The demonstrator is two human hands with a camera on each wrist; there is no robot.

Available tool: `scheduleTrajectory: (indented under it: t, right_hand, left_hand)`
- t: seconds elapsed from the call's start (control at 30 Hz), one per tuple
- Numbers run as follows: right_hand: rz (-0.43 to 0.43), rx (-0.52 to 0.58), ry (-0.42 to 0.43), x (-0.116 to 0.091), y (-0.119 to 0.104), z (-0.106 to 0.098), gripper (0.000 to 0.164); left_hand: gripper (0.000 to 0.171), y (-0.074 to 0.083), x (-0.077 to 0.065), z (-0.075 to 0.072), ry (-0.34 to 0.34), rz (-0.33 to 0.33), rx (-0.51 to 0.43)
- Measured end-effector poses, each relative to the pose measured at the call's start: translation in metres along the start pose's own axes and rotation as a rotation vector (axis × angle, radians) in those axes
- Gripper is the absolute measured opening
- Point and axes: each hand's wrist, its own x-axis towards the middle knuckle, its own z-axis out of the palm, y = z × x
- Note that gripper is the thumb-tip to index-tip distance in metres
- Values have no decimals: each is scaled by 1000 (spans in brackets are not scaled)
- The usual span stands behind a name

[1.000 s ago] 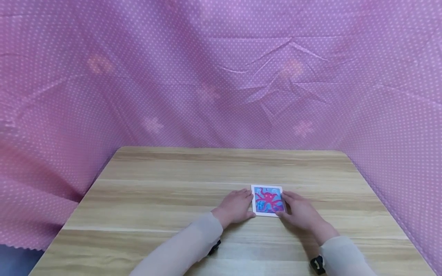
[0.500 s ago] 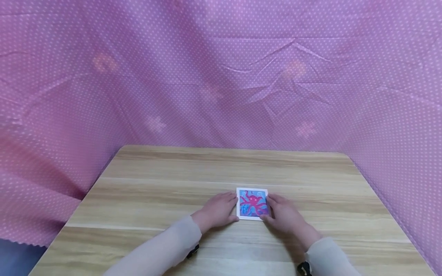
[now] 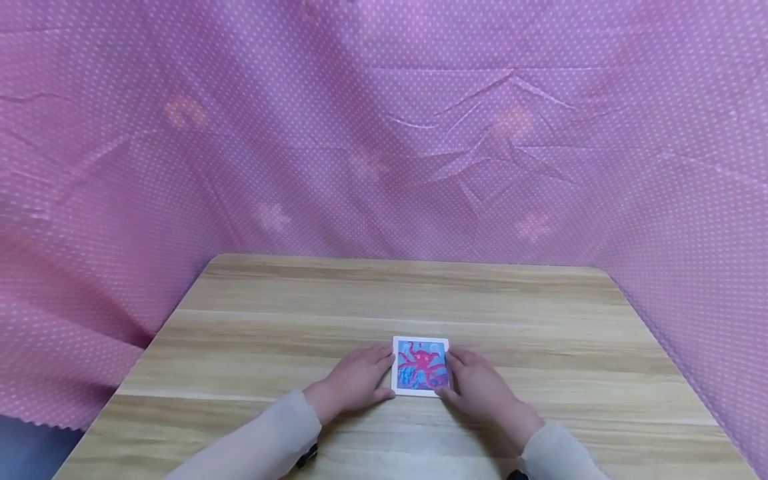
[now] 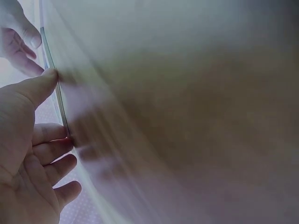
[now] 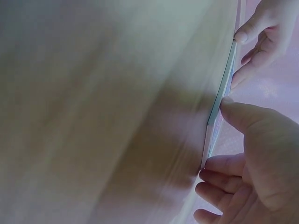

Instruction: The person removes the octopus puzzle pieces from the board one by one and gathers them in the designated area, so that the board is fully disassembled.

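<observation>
A square, thin picture board (image 3: 421, 363) with a pink octopus on blue and a white border lies flat at table level, between both hands. Its left edge is held by my left hand (image 3: 360, 378), thumb by the front corner and fingertips along the side. On the opposite edge my right hand (image 3: 480, 381) grips, with the thumb at the front right corner and the fingers farther back. The left wrist view shows the board's thin edge (image 4: 60, 95) against the thumb and fingertips. Another thin edge (image 5: 223, 81) runs past the thumb in the right wrist view.
The wooden table (image 3: 270, 287) has rounded far corners. A pink polka-dot cloth (image 3: 336, 133) hangs behind it and at both sides.
Both hands have moved left and slightly nearer to me, and the octopus picture board has come along between them. The grip looks the same throughout.
</observation>
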Motion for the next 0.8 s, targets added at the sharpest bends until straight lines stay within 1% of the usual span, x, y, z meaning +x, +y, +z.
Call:
scheduleTrajectory:
  t: [0.13, 0.27, 0.37, 0.53, 0.8]
  right_hand:
    - [-29, -15, 4, -2, -3, 2, 70]
    - [-79, -33, 39, -6, -6, 5, 69]
    - [-99, -30, 53, -8, -8, 6, 67]
    - [-114, -18, 53, -15, -11, 4, 68]
    - [-148, -22, 35, -22, -15, 3, 69]
  left_hand:
    - [68, -1, -8, 1, 16, 14, -10]
    - [68, -2, -15, 4, 36, 25, -16]
    - [68, -1, -21, 5, 45, 24, -27]
    - [68, 3, -29, 2, 46, 21, -38]
    - [67, 4, -40, 6, 59, 36, -30]
